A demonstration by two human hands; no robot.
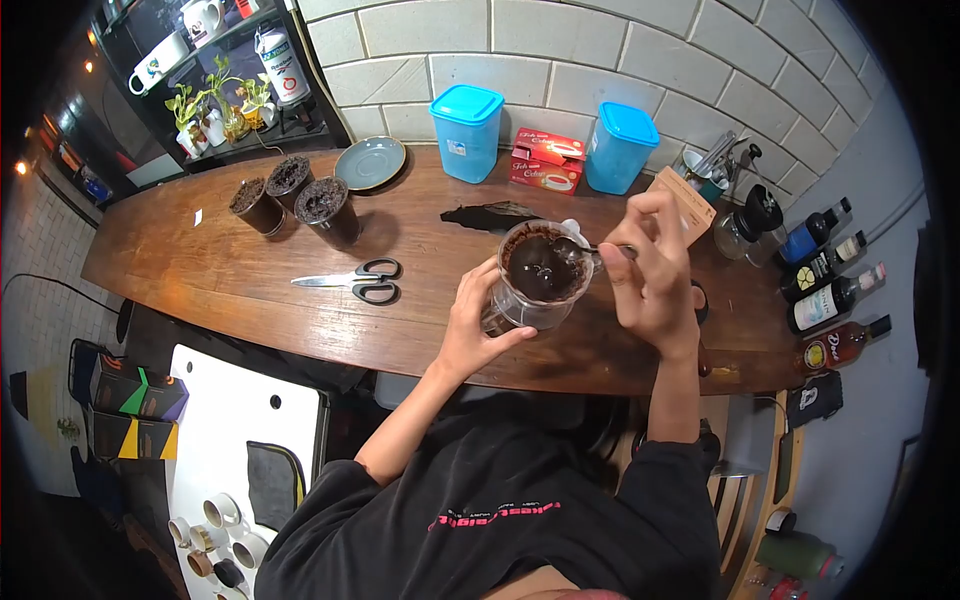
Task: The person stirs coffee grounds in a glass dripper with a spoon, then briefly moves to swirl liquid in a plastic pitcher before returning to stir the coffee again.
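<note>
My left hand (472, 325) wraps round the side of a clear glass coffee vessel (538, 312), thumb toward me. Inside it is dark, wet coffee (535, 268) with a few bubbles, and brown grounds cling to the wall near the rim. My right hand (655, 270) pinches the handle of a spoon (592, 248), whose bowl end dips into the coffee at the right side. Behind the vessel lies a black, flattened packet (490, 215). A brown card (685, 205) stands behind my right hand, partly hidden by it.
Scissors (355, 281) lie to the left. Further back are glasses of dark grounds (328, 212) and a grey plate (371, 163). Blue-lidded containers (467, 135) flank red tea boxes (547, 160) by the wall. Bottles (833, 300) and a grinder (748, 222) line the right end.
</note>
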